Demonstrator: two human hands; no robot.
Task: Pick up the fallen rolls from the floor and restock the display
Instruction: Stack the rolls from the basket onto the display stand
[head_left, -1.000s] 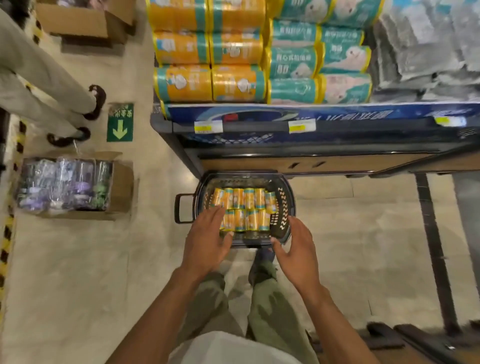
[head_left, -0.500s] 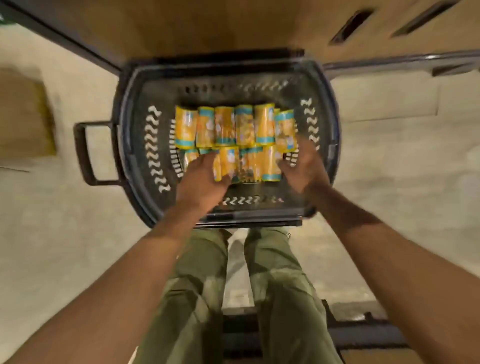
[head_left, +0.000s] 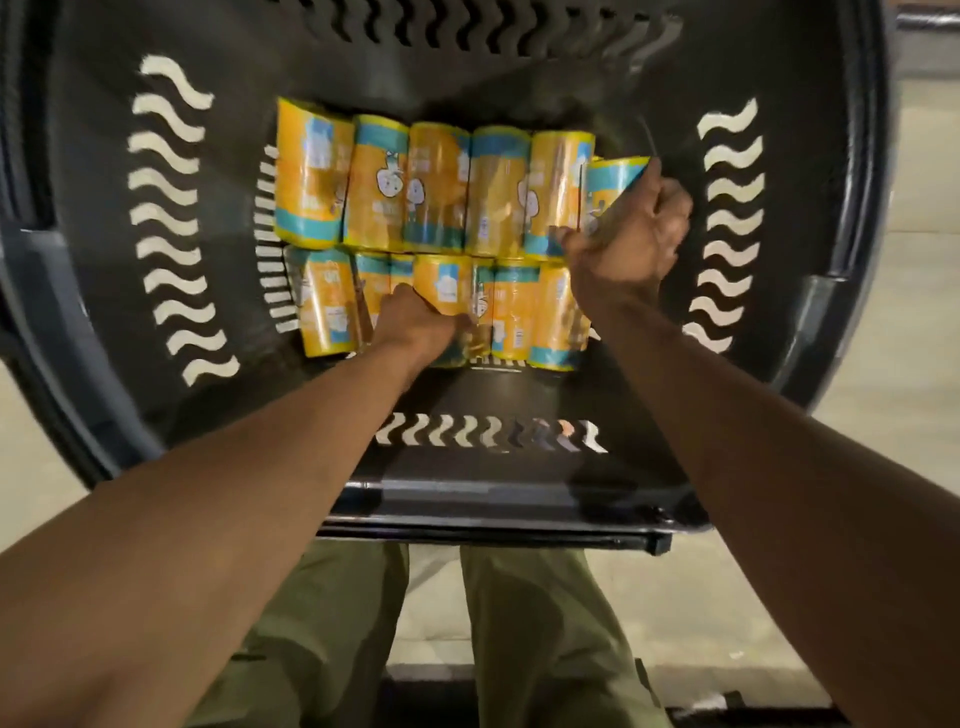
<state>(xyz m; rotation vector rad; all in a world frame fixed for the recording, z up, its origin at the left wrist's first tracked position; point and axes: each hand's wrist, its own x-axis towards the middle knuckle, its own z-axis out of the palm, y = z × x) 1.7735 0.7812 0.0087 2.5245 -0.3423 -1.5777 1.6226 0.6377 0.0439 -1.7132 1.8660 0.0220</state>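
Several yellow-and-teal wrapped rolls (head_left: 436, 187) lie in two rows at the bottom of a dark plastic shopping basket (head_left: 171, 415) on the floor. My left hand (head_left: 415, 322) reaches down into the front row, its fingers curled round a yellow roll (head_left: 441, 283) there. My right hand (head_left: 631, 244) grips the roll at the right end of the back row (head_left: 613, 182), which is tilted up out of line with its neighbours. Both forearms stretch down into the basket from the lower corners.
The basket's slotted walls surround both hands closely. Pale tiled floor (head_left: 878, 364) shows right of the basket and below it. My green-trousered legs (head_left: 540, 634) stand just behind the near rim. A dark base (head_left: 467, 696) lies between my feet.
The view has dropped much closer to the basket. Both hands went from above the rolls down onto them; the right hand has taken the far-right roll and tilted it up.
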